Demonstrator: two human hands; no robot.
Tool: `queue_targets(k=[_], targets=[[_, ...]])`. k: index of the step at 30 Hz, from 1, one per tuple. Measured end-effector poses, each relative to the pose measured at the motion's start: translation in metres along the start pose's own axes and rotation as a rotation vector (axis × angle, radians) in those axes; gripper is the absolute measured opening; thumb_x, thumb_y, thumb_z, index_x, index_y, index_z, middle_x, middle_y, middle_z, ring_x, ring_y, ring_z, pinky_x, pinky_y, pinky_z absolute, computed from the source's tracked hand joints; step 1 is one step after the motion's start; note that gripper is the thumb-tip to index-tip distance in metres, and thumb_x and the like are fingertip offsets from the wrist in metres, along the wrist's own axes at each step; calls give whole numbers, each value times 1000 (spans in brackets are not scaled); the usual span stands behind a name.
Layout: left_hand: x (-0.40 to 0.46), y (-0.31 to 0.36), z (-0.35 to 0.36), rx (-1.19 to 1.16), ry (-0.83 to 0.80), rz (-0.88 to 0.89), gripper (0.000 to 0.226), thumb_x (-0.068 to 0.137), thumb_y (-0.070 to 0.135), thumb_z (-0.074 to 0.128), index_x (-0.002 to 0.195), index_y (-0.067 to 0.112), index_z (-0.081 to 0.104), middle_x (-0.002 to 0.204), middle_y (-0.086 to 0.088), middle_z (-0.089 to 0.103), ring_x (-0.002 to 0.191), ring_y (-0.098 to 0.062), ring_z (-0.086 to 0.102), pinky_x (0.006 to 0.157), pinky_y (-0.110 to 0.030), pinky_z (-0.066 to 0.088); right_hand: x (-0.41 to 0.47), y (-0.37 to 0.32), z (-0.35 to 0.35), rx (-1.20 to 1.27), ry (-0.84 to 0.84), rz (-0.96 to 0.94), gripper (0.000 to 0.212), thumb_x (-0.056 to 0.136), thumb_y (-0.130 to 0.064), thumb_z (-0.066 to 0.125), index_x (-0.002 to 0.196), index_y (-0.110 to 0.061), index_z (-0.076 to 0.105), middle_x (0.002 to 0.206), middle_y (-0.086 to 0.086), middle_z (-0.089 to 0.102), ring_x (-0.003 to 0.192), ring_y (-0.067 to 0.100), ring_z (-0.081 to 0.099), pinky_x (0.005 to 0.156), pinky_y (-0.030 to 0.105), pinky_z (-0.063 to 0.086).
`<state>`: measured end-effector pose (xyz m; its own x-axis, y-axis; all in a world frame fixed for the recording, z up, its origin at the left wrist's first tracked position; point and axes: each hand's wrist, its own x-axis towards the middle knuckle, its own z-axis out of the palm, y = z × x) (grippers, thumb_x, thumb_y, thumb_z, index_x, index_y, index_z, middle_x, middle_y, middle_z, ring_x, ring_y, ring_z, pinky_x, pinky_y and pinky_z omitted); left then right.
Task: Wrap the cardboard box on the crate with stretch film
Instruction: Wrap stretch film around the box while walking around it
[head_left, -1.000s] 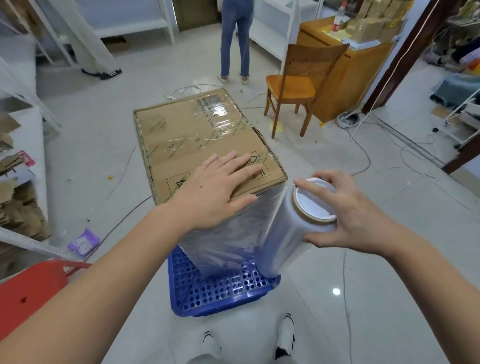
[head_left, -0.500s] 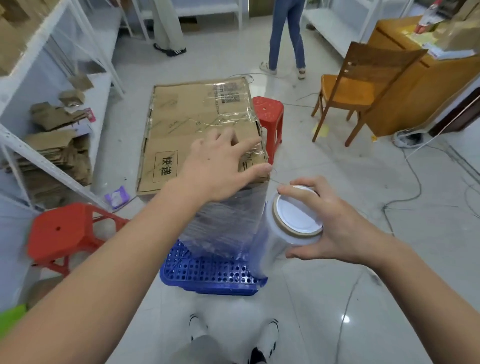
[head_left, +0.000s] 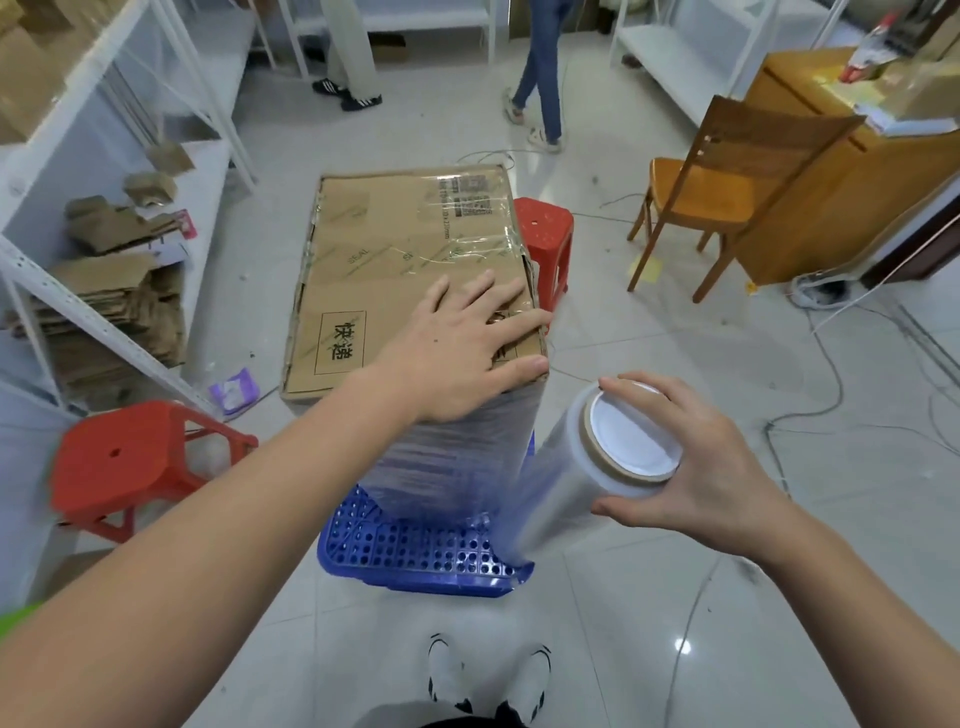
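The cardboard box (head_left: 410, 275) is sitting on the blue crate (head_left: 415, 556) on the floor; the left hand (head_left: 457, 348) is pressing its top, fingers spread; the right hand (head_left: 696, 467) is gripping the stretch film roll (head_left: 587, 467), fingers curled around it; a red stool (head_left: 130, 462) is standing nearby.

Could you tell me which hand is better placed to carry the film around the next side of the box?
Right: the right hand already grips the stretch film roll, while the left hand lies flat on the cardboard box.
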<state>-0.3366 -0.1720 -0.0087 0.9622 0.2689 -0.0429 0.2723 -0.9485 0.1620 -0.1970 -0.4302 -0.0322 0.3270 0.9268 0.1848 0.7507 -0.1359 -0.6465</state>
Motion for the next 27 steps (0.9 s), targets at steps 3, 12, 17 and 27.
queue_targets(k=[3, 12, 17, 27], targets=[[2, 0, 1, -6, 8, -1, 64, 100, 78, 17, 159, 53, 20, 174, 12, 4, 160, -15, -3, 128, -54, -3, -1, -3, -2, -19, 92, 84, 102, 54, -46, 98, 144, -42, 50, 137, -15, 50, 123, -10, 46, 96, 0, 30], [3, -2, 2, -21, 6, 2, 65, 98, 80, 15, 158, 55, 19, 174, 12, 5, 160, -15, -3, 128, -55, -3, 11, 0, -9, -167, 69, 157, 102, 58, -50, 93, 147, -49, 43, 141, -13, 42, 116, 0, 39, 92, 17, 35], [2, -2, 2, -19, 0, -7, 65, 98, 80, 15, 158, 56, 18, 173, 13, 4, 160, -14, -3, 128, -54, -3, 32, 10, -9, -192, 70, 186, 104, 60, -48, 94, 149, -48, 41, 144, -8, 39, 121, 7, 40, 96, 27, 37], [3, -5, -3, -110, -49, -5, 64, 97, 77, 16, 158, 57, 19, 173, 17, 2, 159, -10, -7, 128, -53, -7, 79, 23, -17, -150, 84, 181, 99, 61, -47, 94, 148, -43, 46, 137, -10, 43, 115, -5, 34, 97, 19, 30]])
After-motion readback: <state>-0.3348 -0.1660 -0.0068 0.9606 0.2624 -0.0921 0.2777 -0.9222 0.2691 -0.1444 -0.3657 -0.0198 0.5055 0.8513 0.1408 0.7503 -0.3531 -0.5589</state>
